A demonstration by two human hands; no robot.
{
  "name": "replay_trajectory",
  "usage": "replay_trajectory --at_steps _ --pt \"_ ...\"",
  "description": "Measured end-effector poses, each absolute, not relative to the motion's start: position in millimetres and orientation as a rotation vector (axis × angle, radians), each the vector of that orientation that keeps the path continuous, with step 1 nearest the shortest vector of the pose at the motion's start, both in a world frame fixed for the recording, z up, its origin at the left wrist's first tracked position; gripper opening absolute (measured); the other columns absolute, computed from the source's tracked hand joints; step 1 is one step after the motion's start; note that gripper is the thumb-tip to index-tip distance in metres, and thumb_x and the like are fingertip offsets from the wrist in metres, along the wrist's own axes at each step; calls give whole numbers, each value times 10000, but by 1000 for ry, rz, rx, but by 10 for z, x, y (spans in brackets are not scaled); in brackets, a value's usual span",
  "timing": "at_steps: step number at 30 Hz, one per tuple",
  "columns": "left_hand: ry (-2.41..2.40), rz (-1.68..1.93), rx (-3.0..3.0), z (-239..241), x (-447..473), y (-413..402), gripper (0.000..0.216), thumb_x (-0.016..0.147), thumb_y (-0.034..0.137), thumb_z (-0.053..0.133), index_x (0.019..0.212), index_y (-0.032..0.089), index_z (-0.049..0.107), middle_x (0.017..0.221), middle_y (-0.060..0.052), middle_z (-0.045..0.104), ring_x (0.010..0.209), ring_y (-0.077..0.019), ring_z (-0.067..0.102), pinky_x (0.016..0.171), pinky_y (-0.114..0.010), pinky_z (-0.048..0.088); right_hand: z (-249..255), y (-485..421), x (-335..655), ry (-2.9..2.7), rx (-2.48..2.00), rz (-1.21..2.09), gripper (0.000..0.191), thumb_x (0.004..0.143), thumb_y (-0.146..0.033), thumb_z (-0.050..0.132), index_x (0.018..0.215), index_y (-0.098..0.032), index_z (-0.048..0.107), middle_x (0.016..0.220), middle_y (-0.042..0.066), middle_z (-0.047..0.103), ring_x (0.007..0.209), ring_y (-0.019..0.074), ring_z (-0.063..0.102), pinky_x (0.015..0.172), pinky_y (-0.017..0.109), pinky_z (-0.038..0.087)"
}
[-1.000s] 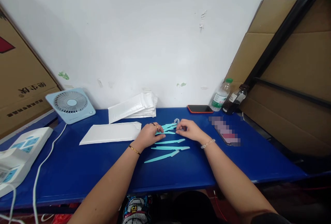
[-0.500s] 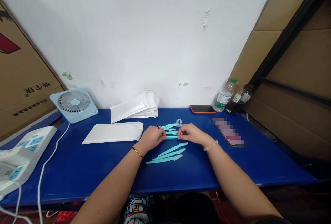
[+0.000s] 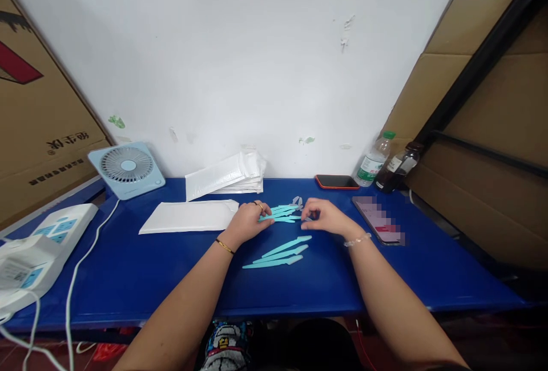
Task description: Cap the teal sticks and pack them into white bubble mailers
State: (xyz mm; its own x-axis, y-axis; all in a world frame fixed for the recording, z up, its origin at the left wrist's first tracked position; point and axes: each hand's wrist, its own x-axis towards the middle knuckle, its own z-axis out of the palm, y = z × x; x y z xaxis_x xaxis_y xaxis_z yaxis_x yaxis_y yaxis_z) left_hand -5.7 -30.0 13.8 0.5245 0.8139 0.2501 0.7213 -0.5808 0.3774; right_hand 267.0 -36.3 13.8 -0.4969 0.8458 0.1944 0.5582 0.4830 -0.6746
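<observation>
Several slim teal plastic sticks lie on a blue table [image 3: 128, 279]. My left hand [image 3: 247, 222] is closed on the left ends of a small bundle of teal sticks [image 3: 282, 214], held just above the table. My right hand [image 3: 323, 217] rests to the right of that bundle, fingers curled near its tips, with nothing clearly in it. Three loose teal sticks [image 3: 280, 252] lie fanned out in front of both hands. A small clear cap [image 3: 297, 201] lies just behind the bundle.
A flat white padded envelope [image 3: 188, 216] lies left of my hands, with a stack of white envelopes [image 3: 226, 176] behind it. A blue desk fan [image 3: 127, 169] and a white device [image 3: 34, 251] stand at the left. Two phones [image 3: 337, 181] [image 3: 379, 221] and two bottles [image 3: 373, 161] sit right.
My left hand gathered the upper sticks into a tighter bundle and shifted slightly left. My right hand let go of the sticks' ends and drew back a little to the right.
</observation>
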Motion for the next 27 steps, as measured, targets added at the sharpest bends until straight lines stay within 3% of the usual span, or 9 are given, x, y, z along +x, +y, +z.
replay_trajectory --at_steps 3,9,13,19,27 --pt "1103 521 2527 173 -2 -394 250 815 442 576 822 204 652 810 -3 642 728 -132 589 644 -235 407 165 -439 2640 -2415 -1113 900 232 612 -342 774 757 -177 699 746 8 577 659 125 519 576 229 408" --pt "966 351 2579 96 65 -406 215 807 408 591 829 210 672 740 0 645 696 -137 577 595 -236 368 96 -430 2602 -2405 -1208 875 109 690 -259 688 735 -165 657 703 2 581 600 106 494 535 212 373" --pt "1057 363 2611 38 70 -338 161 850 312 546 805 209 661 768 -3 662 708 -141 578 633 -255 359 97 -396 2543 -2308 -1264 812 137 775 -299 626 746 -165 629 638 -13 556 559 99 469 516 207 350" --pt "1373 591 2718 126 85 -262 199 896 313 494 853 213 660 882 -39 663 898 -194 543 773 -333 324 85 -283 2494 -2167 -1246 642 140 803 -307 601 762 -174 612 712 7 581 598 110 498 562 225 392" --pt "1550 607 2633 77 16 -124 203 878 310 510 824 233 689 854 -34 667 884 -208 536 795 -357 320 -6 -134 2674 -2122 -1393 468 143 791 -320 611 767 -180 628 709 14 604 605 130 514 573 247 387"
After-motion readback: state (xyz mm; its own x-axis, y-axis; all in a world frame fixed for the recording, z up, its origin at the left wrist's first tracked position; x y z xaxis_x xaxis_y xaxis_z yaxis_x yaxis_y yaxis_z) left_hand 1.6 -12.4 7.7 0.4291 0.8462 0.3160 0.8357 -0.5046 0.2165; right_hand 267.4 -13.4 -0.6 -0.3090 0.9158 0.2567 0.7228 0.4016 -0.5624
